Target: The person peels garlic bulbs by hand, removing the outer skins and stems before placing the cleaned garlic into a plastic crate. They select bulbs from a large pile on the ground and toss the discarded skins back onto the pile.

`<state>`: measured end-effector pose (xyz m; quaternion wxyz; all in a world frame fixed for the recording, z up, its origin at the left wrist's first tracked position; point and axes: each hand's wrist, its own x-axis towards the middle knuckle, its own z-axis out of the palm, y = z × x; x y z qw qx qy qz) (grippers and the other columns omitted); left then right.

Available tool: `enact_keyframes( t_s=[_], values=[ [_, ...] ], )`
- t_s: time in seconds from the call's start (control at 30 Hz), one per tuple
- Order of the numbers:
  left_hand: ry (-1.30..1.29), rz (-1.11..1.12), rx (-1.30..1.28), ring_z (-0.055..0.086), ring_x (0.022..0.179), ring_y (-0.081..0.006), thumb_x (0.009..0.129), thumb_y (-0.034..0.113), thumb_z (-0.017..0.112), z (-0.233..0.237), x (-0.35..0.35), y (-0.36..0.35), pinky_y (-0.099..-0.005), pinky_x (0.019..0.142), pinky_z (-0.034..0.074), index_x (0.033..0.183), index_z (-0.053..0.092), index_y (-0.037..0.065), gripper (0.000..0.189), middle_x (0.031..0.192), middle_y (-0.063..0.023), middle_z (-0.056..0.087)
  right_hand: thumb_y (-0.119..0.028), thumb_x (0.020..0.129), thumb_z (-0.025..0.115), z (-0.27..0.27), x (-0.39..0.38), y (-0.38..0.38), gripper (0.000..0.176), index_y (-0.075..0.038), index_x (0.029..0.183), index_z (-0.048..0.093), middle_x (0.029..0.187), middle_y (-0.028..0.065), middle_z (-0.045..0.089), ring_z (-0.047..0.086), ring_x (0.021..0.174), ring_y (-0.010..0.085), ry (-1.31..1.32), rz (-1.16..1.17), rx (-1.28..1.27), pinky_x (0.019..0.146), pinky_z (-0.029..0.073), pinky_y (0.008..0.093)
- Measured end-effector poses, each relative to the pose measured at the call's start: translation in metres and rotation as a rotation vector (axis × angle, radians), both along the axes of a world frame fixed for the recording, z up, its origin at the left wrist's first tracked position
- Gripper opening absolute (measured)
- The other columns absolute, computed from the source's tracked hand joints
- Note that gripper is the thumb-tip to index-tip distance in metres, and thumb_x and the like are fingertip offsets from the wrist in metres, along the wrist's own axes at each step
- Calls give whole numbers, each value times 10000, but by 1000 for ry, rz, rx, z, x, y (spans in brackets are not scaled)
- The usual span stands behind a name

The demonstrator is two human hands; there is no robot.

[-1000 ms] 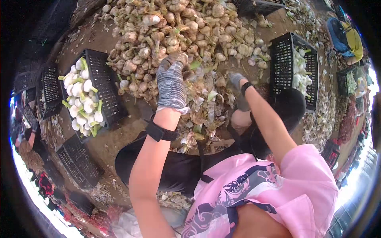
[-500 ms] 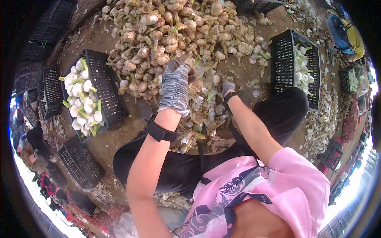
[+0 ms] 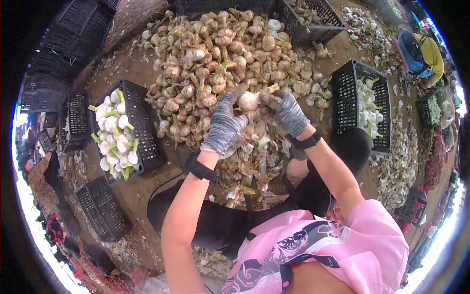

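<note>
Garlic bulb (image 3: 248, 101) is held in front of the body, between the two gloved hands, near the close side of a big pile (image 3: 230, 59). From my distant seat I see the left hand (image 3: 226, 126) with its fingers bent and closed onto the left side of the bulb, the thumb lower, near its underside. I think this hand gives the main support, so the stem (image 3: 269, 89) can point freely toward the right.

The right hand (image 3: 290, 116) is at the stem side, with fingers curled and only little opening. I cannot tell whether it pinches the stem, only touches it, or hides something small inside, because the fingers cover this place.

Loose skins (image 3: 254, 152) lie below the hands, between the legs, and I suppose this is why the bulb is held just above them: pieces can drop there. On the left side a black crate (image 3: 143, 125) carries clean white bulbs (image 3: 111, 126), with stems in several directions. On the right side, near the knee, a second crate (image 3: 341, 100) also contains white bulbs. Both seem placed for a short reach from sitting position.
</note>
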<state>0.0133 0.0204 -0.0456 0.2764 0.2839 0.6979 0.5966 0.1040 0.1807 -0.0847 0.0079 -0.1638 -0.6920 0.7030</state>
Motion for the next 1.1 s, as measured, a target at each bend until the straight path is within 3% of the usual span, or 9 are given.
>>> enact_keyframes(
  t_s=[0.03, 0.17, 0.33, 0.4, 0.6, 0.7, 0.8, 0.93, 1.1],
  values=[
    [10, 19, 46, 491, 1036, -167, 724, 19, 649, 11, 3, 0, -275, 891, 415, 1155, 480, 52, 464, 1122, -80, 517, -155, 824, 559, 8, 1, 5, 232, 30, 963, 570, 782, 59, 567, 534, 676, 132, 162, 120, 770, 627, 475, 269],
    [-338, 122, 233, 545, 855, -108, 829, 273, 577, 13, 0, -3, -237, 701, 492, 1138, 494, 74, 377, 1038, -52, 541, -123, 765, 616, 62, -3, 1, 249, 57, 930, 570, 810, 69, 609, 581, 688, 127, -134, -49, -290, 622, 498, 250],
    [-626, 231, 90, 513, 472, -94, 855, 533, 386, -7, -10, -2, -215, 388, 402, 929, 567, 102, 474, 648, 2, 574, -129, 760, 616, 40, -3, -2, 237, 24, 937, 578, 768, 79, 621, 585, 574, 166, 44, 40, -4, 540, 480, 289],
    [-895, 391, -107, 472, 393, -102, 826, 594, 369, 7, -13, -3, -212, 331, 350, 884, 592, 108, 537, 580, 6, 556, -129, 739, 625, 50, -2, -7, 252, 4, 948, 579, 742, 140, 607, 573, 573, 199, -15, 204, 528, 565, 463, 299],
    [-1006, 221, -209, 551, 733, -184, 857, 503, 400, -16, -24, -19, -304, 626, 439, 910, 595, 94, 457, 778, -54, 595, -102, 746, 591, 50, 9, -18, 208, 4, 924, 573, 732, 110, 604, 571, 658, 157, 156, 261, 300, 610, 455, 290],
    [84, 482, -153, 544, 745, -158, 870, 313, 493, 6, -19, -12, -300, 656, 457, 984, 563, 21, 321, 862, -67, 580, -40, 752, 546, 41, 7, -9, 223, 7, 971, 545, 771, 85, 592, 545, 693, 148, -11, 55, -12, 656, 454, 285],
    [26, 183, 198, 545, 746, -174, 844, 221, 549, 55, 2, -1, -292, 658, 470, 994, 545, 0, 267, 895, -104, 555, -24, 757, 515, 44, 6, -11, 269, -6, 1026, 507, 824, 86, 573, 536, 744, 148, 84, -66, 177, 693, 445, 275],
    [55, 79, -105, 547, 766, -169, 789, 137, 617, 25, 4, 0, -282, 692, 473, 1065, 519, 1, 323, 913, -107, 526, 2, 758, 489, 74, 4, -26, 316, -17, 1073, 464, 871, 66, 556, 527, 802, 151, 239, -75, 267, 725, 437, 268],
    [73, 130, -148, 538, 759, -118, 791, 137, 614, 44, 2, -3, -269, 681, 448, 948, 559, 1, 215, 875, -52, 594, -63, 802, 466, 35, 10, -11, 217, 12, 1003, 498, 894, 76, 565, 534, 820, 135, 96, -110, -155, 732, 454, 277]
  ],
)
